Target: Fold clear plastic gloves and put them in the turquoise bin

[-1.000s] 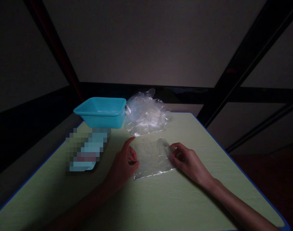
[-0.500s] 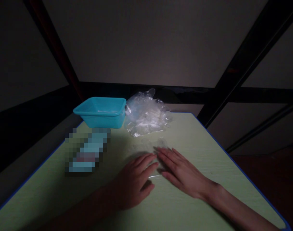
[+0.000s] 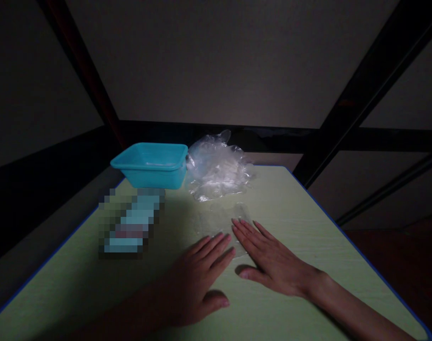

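Here left hand (image 3: 198, 279), right hand (image 3: 268, 258) spread flat on clear plastic (image 3: 217, 220); pixelated object (image 3: 136, 220) unreadable.

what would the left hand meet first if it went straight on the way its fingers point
Probably the fingers of the right hand, close ahead of the left hand. Clear plastic film lies flat by both hands' fingertips; exact contact is hard to judge.

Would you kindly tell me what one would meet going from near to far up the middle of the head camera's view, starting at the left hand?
Left hand → flat clear plastic → crumpled heap of clear plastic → wall. The right hand is left out, as it overlaps the flat plastic.
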{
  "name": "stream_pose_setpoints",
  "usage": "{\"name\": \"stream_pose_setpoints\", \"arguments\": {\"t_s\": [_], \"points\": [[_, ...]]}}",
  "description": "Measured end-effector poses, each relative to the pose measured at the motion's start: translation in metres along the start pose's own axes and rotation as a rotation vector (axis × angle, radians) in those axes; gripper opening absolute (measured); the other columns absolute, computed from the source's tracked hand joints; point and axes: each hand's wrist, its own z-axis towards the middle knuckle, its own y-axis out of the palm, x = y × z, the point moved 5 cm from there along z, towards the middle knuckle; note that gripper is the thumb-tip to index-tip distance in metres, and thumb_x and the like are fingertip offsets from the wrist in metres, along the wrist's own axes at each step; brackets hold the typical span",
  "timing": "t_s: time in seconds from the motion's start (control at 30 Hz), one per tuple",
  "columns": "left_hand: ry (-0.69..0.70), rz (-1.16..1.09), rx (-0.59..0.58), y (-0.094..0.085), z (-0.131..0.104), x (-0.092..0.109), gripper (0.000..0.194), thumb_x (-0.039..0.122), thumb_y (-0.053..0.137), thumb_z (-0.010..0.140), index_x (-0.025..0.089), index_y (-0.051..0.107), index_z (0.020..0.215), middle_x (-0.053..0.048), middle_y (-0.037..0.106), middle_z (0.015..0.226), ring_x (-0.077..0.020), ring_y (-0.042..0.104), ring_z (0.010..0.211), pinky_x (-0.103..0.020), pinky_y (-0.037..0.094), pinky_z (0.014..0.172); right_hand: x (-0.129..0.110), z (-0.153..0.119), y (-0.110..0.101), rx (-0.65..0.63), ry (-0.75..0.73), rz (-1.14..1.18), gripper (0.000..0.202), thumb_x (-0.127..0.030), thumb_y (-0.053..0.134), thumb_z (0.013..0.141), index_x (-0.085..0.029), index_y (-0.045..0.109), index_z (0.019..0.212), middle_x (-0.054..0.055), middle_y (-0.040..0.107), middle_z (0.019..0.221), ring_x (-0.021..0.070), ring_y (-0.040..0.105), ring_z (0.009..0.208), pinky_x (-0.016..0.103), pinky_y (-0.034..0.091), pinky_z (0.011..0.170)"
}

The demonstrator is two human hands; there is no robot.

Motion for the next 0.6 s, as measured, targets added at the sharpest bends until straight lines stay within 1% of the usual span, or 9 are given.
{"name": "stream_pose_setpoints", "arguments": {"t_s": [0.2,0.43,0.5,0.6], "points": [[-0.008,-0.007,0.005,-0.001,-0.001,0.0,0.071,0.037,0.061,0.081,0.018,0.028,0.141,-0.013,0.012,0.15,-0.0312,0.013,0.137,-0.051,0.021,0.108,0.001,-0.001,-0.001,0.04,-0.013,0.033,0.078,-0.062,0.033,0.086,-0.011,0.018,0.143,0.015,0.011,0.148,0.0268,0.008,0.137,0.051,0.014,0.11],[-0.013,-0.042,0.028,-0.002,-0.001,0.0,0.072,0.036,0.064,0.078,0.022,0.029,0.14,-0.011,0.016,0.15,-0.0316,0.016,0.136,-0.051,0.022,0.108,-0.001,-0.002,-0.003,0.082,-0.037,0.056,0.075,-0.06,0.036,0.086,-0.014,0.021,0.143,0.015,0.016,0.148,0.0269,0.01,0.137,0.052,0.016,0.109],[-0.016,-0.043,0.029,-0.002,-0.001,0.0,0.072,0.035,0.064,0.078,0.022,0.03,0.14,-0.011,0.015,0.15,-0.032,0.017,0.136,-0.051,0.022,0.108,0.002,-0.003,-0.006,0.098,-0.04,0.065,0.073,-0.059,0.035,0.088,-0.014,0.021,0.143,0.014,0.017,0.149,0.0264,0.012,0.137,0.052,0.016,0.11],[-0.008,-0.036,0.029,-0.003,-0.001,0.001,0.073,0.037,0.064,0.078,0.021,0.03,0.14,-0.011,0.015,0.15,-0.0324,0.017,0.136,-0.051,0.022,0.108,0.015,-0.004,-0.016,0.195,-0.009,0.096,0.064,-0.051,0.029,0.092,-0.015,0.019,0.144,0.014,0.025,0.147,0.0251,0.022,0.135,0.053,0.018,0.109]]}}
